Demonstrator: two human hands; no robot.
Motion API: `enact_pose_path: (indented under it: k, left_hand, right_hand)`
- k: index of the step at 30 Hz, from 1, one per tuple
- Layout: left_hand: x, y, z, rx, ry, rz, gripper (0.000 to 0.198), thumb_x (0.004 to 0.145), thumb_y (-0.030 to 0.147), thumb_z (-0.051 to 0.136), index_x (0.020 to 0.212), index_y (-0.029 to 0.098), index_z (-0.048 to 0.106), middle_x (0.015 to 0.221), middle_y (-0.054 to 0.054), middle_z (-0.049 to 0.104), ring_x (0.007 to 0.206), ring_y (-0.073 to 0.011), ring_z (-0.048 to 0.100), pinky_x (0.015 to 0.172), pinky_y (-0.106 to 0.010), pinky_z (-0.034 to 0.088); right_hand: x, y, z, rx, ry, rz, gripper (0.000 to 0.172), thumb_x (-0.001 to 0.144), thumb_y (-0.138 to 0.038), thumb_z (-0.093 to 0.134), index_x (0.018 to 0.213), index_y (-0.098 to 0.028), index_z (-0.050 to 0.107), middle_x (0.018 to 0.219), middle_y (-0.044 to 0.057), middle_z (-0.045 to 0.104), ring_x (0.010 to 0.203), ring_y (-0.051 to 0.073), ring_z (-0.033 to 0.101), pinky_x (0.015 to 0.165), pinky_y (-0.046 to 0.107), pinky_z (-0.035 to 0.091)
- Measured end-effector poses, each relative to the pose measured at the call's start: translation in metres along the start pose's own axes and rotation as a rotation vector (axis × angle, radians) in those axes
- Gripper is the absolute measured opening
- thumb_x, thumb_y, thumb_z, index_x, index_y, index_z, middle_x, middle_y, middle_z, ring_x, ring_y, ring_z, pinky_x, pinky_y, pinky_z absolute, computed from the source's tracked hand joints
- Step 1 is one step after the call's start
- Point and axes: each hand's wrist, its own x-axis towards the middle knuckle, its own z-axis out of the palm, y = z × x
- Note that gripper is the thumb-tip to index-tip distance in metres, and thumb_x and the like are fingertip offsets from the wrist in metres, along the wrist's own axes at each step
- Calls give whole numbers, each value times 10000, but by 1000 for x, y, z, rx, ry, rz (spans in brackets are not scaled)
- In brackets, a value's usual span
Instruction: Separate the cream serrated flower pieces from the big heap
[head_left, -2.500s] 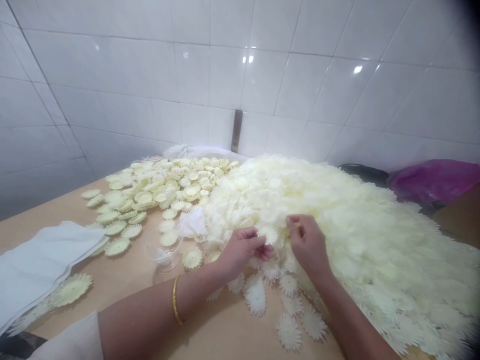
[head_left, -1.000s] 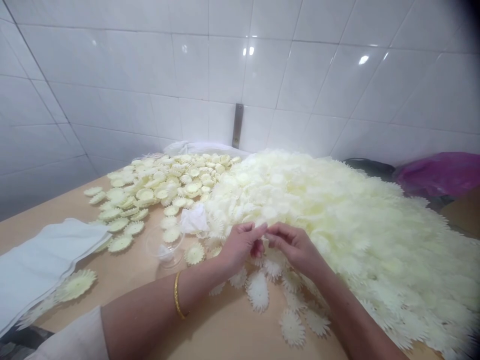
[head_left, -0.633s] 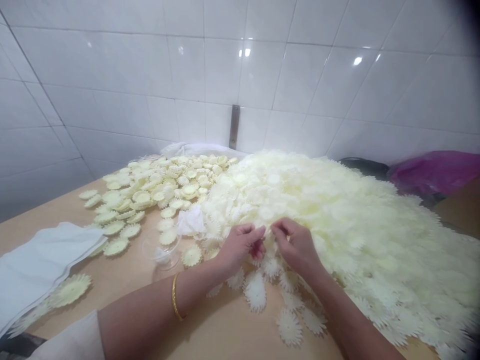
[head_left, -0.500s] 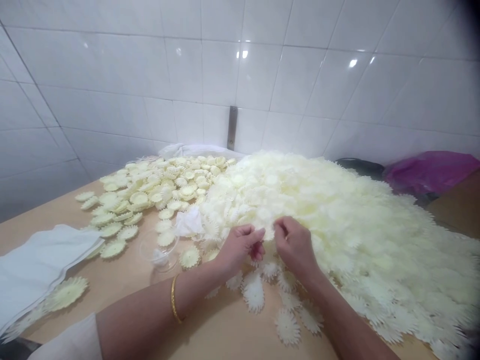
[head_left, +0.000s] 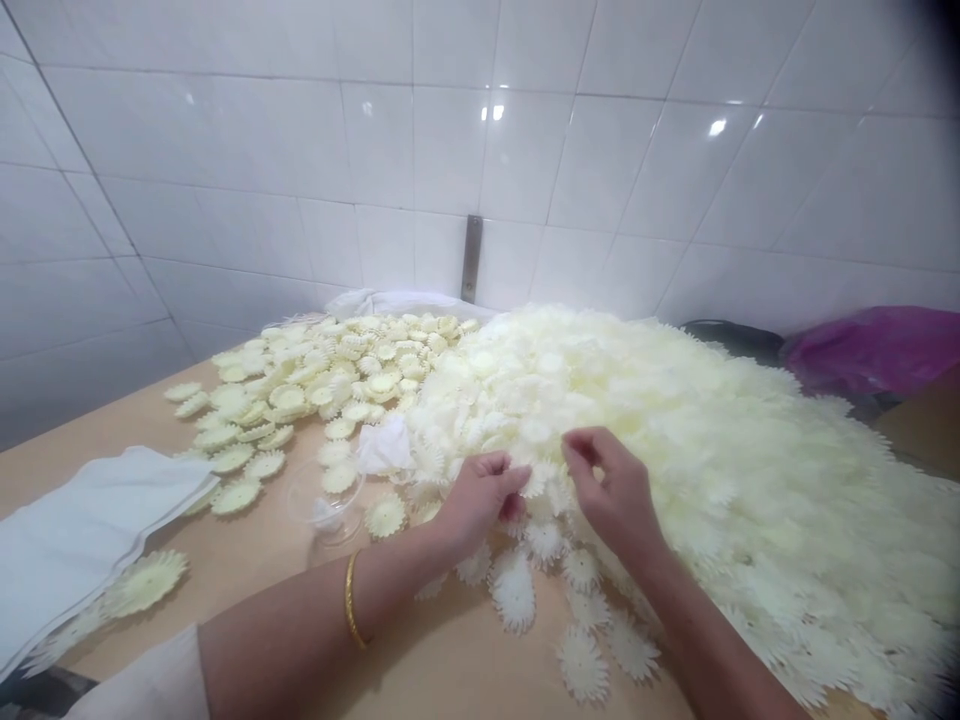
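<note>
My left hand [head_left: 486,500], with a gold bangle on its wrist, is closed with thumb and fingers pinched on a pale flower-shaped petal piece [head_left: 535,481] with a notched edge. To its right, my right hand [head_left: 609,485] has thumb and forefinger pressed together; anything between them is too small to make out. A large heap of thin cream petal pieces [head_left: 675,430] lies behind and right of both hands. Several loose petal pieces [head_left: 583,662] are spread on the tabletop [head_left: 457,660] below the hands.
At the left lie many thicker, layered flower pieces [head_left: 289,398]. A clear round dish [head_left: 337,525] and a crumpled white tissue [head_left: 384,445] sit left of my hands. White cloth or paper [head_left: 90,530] covers the left edge. A purple bag [head_left: 877,348] stands by the tiled wall [head_left: 262,130].
My right hand has moved right and slightly up, away from my left hand, so the gap between them is wider. My left hand stays nearly in place. The view has shifted slightly.
</note>
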Motion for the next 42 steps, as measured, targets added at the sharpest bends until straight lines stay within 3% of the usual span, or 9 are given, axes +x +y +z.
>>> enact_pose_path:
  k: [6, 12, 19, 25, 31, 37, 42]
  left_hand:
    - [0, 1, -2, -20, 55, 0, 405, 604, 449, 669, 523, 173, 383, 369, 57, 407, 329, -50, 347, 362, -189, 242]
    - [-1, 1, -1, -48, -10, -38, 421, 613, 512, 636, 549, 169, 401, 393, 60, 394, 349, -57, 390, 366, -185, 260]
    - [-1, 1, 0, -77, -121, -1, 356, 637, 463, 643, 631, 138, 499, 568, -35, 591, 482, -107, 546, 495, -231, 413]
    - [0, 0, 2, -115, -76, 9, 321, 653, 429, 640, 621, 128, 532, 593, -44, 605, 517, -117, 565, 518, -237, 435]
    - [-3, 3, 5, -98, -40, 76, 279, 693, 379, 612, 601, 131, 522, 568, -30, 594, 495, -102, 545, 511, -231, 423]
    - [-4, 7, 3, -83, 22, 34, 278, 652, 355, 643, 572, 144, 481, 519, -17, 572, 444, -98, 523, 467, -220, 394]
    - [-3, 5, 3, -58, 53, 32, 274, 647, 350, 643, 562, 144, 484, 497, -13, 558, 434, -100, 519, 467, -223, 399]
  right_hand:
    - [1, -6, -2, 250, -403, 138, 146, 765, -284, 526, 735, -162, 602, 695, 36, 597, 661, 158, 538, 619, 276, 429]
    - [0, -9, 0, 393, -527, 235, 179, 753, -314, 541, 722, -155, 617, 674, 23, 606, 638, 147, 540, 595, 258, 417]
    - [1, -3, 0, 203, -431, 138, 212, 796, -265, 453, 662, -166, 584, 615, 17, 575, 604, 145, 521, 574, 253, 401]
    - [-4, -1, 9, -112, -197, -7, 218, 781, -184, 387, 579, -181, 468, 562, 12, 490, 537, 130, 449, 511, 242, 336]
    - [-6, -7, 17, -236, -50, -9, 181, 779, -160, 359, 624, -180, 450, 604, 26, 488, 552, 139, 448, 516, 246, 328]
    - [-3, -6, 10, 46, -199, 75, 165, 796, -229, 421, 667, -176, 510, 603, 11, 515, 570, 139, 488, 531, 238, 371]
    - [0, -6, 6, 176, -298, 54, 217, 824, -305, 423, 688, -174, 529, 669, 32, 529, 645, 154, 508, 599, 257, 413]
